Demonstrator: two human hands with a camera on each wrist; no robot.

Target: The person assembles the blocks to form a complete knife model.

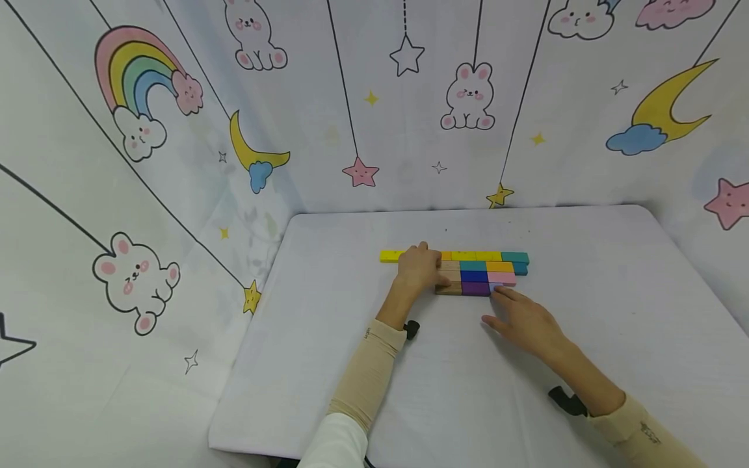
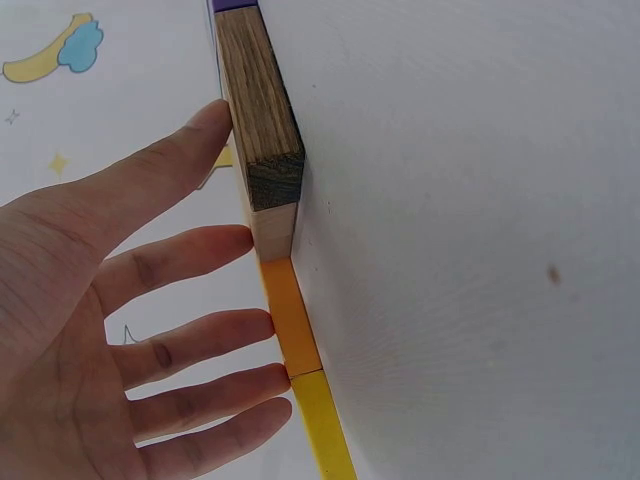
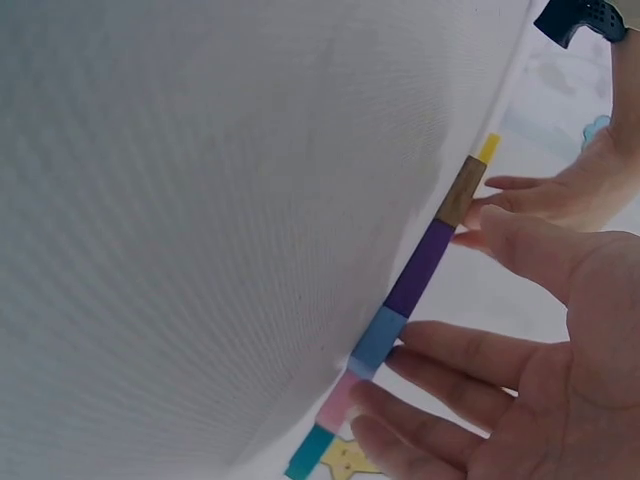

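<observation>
Several colored wooden blocks lie packed in rows. My left hand (image 1: 418, 268) is at their left side, with extended fingertips along a dark brown block (image 2: 258, 85), a paler wooden block and an orange block (image 2: 292, 315). On the near right side, my right hand (image 1: 529, 325) has its fingers stretched out against a light blue block (image 3: 378, 338) and a pink block (image 3: 337, 402). A purple block (image 1: 475, 288) sits between the brown and light blue ones, with a dark blue block (image 1: 474, 276) and a teal block (image 1: 473, 266) behind it.
A long back row of yellow blocks (image 1: 471, 256) ends at a green-teal block (image 1: 515, 257) on the right. The white table (image 1: 328, 364) has its back edge near a cloth wall (image 1: 316, 84) printed with cartoon figures. Dark wrist cameras (image 1: 566, 401) are strapped on both arms.
</observation>
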